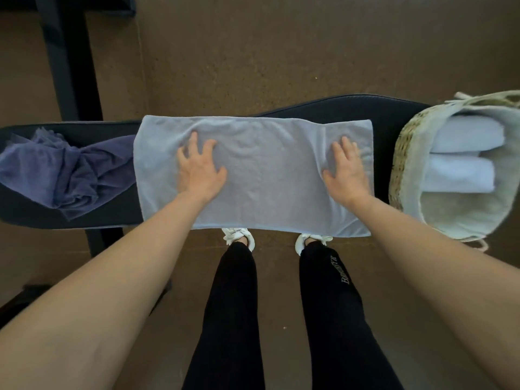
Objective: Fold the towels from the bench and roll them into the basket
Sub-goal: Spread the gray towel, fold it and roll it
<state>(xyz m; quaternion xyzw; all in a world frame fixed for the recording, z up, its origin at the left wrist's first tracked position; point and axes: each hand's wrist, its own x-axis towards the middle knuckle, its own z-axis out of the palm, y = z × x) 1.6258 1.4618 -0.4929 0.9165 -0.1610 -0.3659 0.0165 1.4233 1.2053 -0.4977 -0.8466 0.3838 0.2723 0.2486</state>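
Note:
A light grey towel (267, 175) lies flat and folded into a long rectangle across the dark padded bench (388, 119). My left hand (199, 167) presses flat on its left part with fingers spread. My right hand (347, 168) presses flat near its right end, fingers straight. A crumpled dark blue towel (70, 173) lies on the bench at the left, touching the grey towel's left edge. At the right end stands a woven basket (402, 161) with a pale lining, holding two rolled white towels (464, 156).
The bench stands on a brown carpeted floor (267, 57). A black metal frame post (70, 66) rises at the back left. My legs in black trousers and white shoes (239, 237) stand just under the bench's near edge.

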